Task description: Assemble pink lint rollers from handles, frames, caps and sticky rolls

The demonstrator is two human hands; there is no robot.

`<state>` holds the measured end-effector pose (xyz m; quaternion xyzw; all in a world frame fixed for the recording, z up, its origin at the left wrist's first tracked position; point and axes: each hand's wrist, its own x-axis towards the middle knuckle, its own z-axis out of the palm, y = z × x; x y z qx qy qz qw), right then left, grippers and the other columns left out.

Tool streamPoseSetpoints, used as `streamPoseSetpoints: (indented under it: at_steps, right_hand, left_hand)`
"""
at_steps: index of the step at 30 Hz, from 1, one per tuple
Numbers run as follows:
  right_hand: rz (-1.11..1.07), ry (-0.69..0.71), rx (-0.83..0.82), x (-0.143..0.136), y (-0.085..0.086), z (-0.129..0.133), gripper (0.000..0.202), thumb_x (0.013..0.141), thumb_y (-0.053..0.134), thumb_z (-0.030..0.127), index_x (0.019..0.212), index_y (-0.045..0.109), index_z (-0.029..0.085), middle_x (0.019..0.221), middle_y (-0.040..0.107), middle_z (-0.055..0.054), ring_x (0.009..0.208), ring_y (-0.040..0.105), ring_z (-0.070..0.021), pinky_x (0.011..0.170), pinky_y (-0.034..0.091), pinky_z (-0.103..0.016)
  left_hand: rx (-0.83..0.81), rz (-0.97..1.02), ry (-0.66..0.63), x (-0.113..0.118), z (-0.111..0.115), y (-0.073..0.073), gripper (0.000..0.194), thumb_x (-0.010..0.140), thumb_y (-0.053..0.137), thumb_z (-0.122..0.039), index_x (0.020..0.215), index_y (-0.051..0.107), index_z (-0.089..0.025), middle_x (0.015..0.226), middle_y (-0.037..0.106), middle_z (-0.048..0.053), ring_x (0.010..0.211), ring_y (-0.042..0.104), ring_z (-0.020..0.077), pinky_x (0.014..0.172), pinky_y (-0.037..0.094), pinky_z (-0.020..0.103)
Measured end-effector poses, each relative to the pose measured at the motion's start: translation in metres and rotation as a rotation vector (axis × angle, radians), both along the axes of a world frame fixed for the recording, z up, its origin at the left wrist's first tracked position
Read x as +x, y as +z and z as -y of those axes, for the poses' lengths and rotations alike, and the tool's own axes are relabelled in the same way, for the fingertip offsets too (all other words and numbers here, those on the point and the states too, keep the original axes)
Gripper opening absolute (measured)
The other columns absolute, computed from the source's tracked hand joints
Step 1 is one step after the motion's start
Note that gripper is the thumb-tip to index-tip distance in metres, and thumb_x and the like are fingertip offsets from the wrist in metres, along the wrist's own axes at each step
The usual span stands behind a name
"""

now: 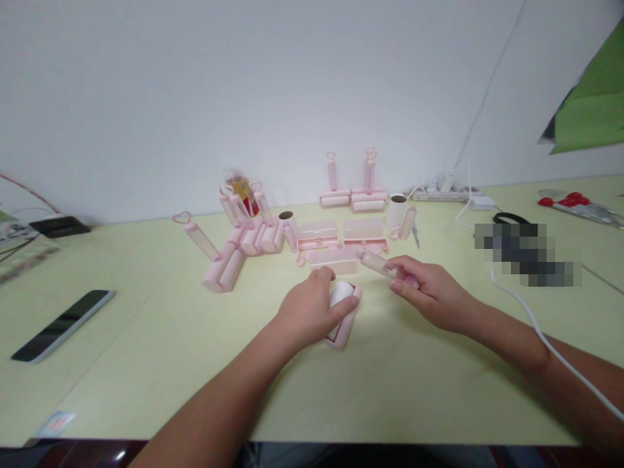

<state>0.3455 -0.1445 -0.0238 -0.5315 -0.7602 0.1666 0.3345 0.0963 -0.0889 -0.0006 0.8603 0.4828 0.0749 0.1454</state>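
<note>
Aslant | clear handle (376, 263) | right hand (431, 294) | free end leftward, slightly away

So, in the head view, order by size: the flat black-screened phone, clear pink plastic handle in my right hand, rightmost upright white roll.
Largest to smallest:
Phone
Clear pink handle, partly hidden by your right hand
Rightmost white roll

A plain, pale bluish-grey wall (273, 78) rises behind a wide, pale yellow-green table (146, 351) that spans the view side to side. A green sheet (589, 104) (its material is unclear) shows at upper right. Soft light casts faint shadows.
</note>
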Motion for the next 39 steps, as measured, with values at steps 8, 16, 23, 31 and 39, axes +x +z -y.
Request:
streamPoseSetpoints:
  at_steps: [8, 16, 23, 31, 39]
  right_hand:
    - [-0.074, 0.067, 0.038, -0.004, -0.006, 0.003, 0.032, 0.097, 0.049, 0.043, 0.113, 0.062, 0.019, 0.078, 0.06, -0.002, 0.069, 0.055, -0.0156, 0.064, 0.042, -0.026]
    - [-0.065, 0.101, 0.107, -0.003, -0.007, 0.01, 0.03, 0.096, 0.052, 0.035, 0.121, 0.057, 0.02, 0.088, 0.066, -0.004, 0.071, 0.059, -0.0149, 0.068, 0.045, -0.026]
    - [0.007, 0.138, 0.225, -0.008, -0.004, 0.015, 0.027, 0.092, 0.058, 0.03, 0.117, 0.057, 0.02, 0.1, 0.068, -0.008, 0.079, 0.062, -0.0173, 0.072, 0.049, -0.029]
    - [0.068, 0.147, 0.273, -0.012, 0.0, 0.018, 0.026, 0.092, 0.058, 0.028, 0.117, 0.057, 0.019, 0.101, 0.069, -0.009, 0.073, 0.062, -0.0155, 0.07, 0.051, -0.03]
    - [0.148, 0.106, 0.298, -0.013, -0.001, 0.017, 0.024, 0.092, 0.056, 0.025, 0.114, 0.059, 0.017, 0.102, 0.069, -0.01, 0.083, 0.065, -0.0184, 0.074, 0.053, -0.031]
  left_hand:
    - [-0.223, 0.012, 0.025, 0.0, -0.006, -0.012, 0.051, 0.064, 0.07, -0.054, 0.099, 0.061, -0.017, 0.088, 0.069, 0.008, 0.074, 0.064, 0.024, 0.057, 0.04, 0.027]
    - [-0.816, 0.966, 0.019, -0.001, -0.019, 0.0, 0.04, 0.067, 0.068, -0.031, 0.101, 0.054, -0.014, 0.082, 0.063, 0.004, 0.067, 0.062, 0.0169, 0.058, 0.048, 0.027]
    - [-1.053, 1.223, -0.035, -0.004, -0.017, 0.0, 0.047, 0.067, 0.067, -0.028, 0.108, 0.047, -0.017, 0.077, 0.063, 0.003, 0.057, 0.065, 0.0184, 0.05, 0.05, 0.026]
    - [-1.052, 1.197, -0.039, -0.001, -0.016, 0.0, 0.05, 0.067, 0.069, -0.025, 0.111, 0.048, -0.017, 0.076, 0.064, 0.002, 0.057, 0.063, 0.0156, 0.053, 0.054, 0.027]
    - [-0.985, 1.189, 0.009, 0.002, -0.016, -0.002, 0.053, 0.064, 0.072, -0.024, 0.11, 0.049, -0.016, 0.078, 0.062, 0.002, 0.057, 0.062, 0.0152, 0.051, 0.055, 0.027]
